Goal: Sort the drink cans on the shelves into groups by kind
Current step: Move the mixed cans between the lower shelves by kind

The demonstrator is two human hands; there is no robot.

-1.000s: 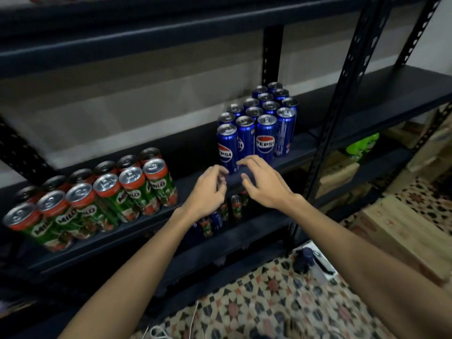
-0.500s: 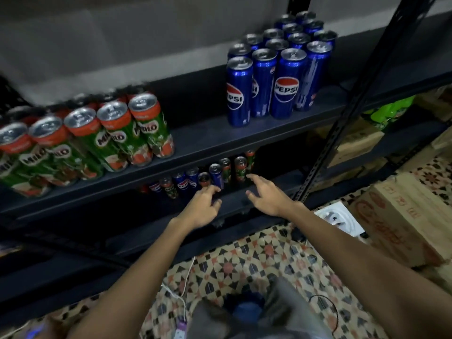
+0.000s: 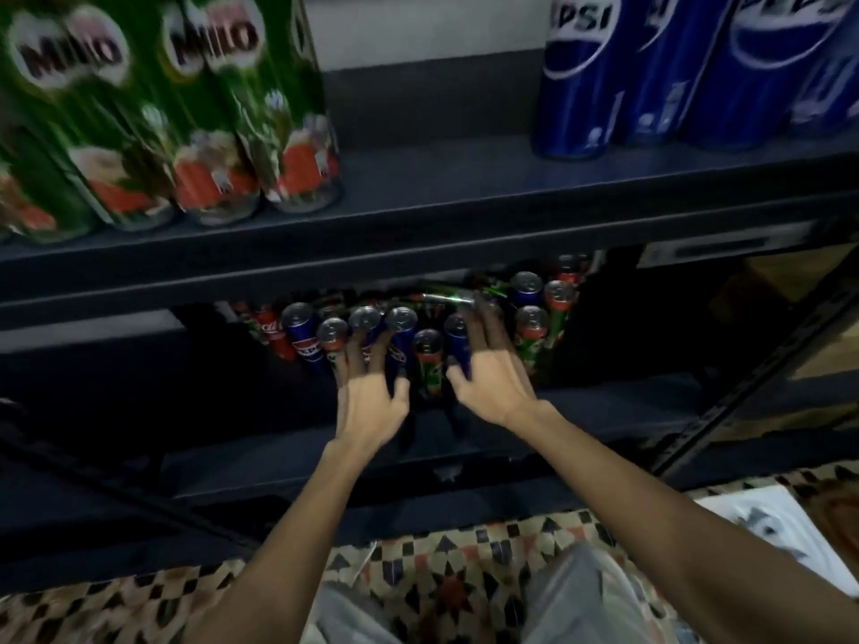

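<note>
Both my left hand [image 3: 369,404] and right hand [image 3: 492,388] reach spread-fingered, gripping nothing I can confirm, into upright mixed cans [image 3: 430,360] standing dead ahead, right hand deeper.

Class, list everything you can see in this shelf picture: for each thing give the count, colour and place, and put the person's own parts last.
Milo cans: at least four, green and red, upper shelf, left.
Pepsi cans: at least three, blue, upper shelf, right.
Mixed cans: a dozen or more, blue, green and red, crowded on the lower shelf; exact count unclear in the dark.
Shelf unit: one, dark metal.
Floor tiles: patterned, brown, black and cream, bottom.
White object: one, on the floor, right; too blurred to name.
Left hand: fingers spread, reaching among the lower cans.
Right hand: fingers extended over the lower cans.
</note>
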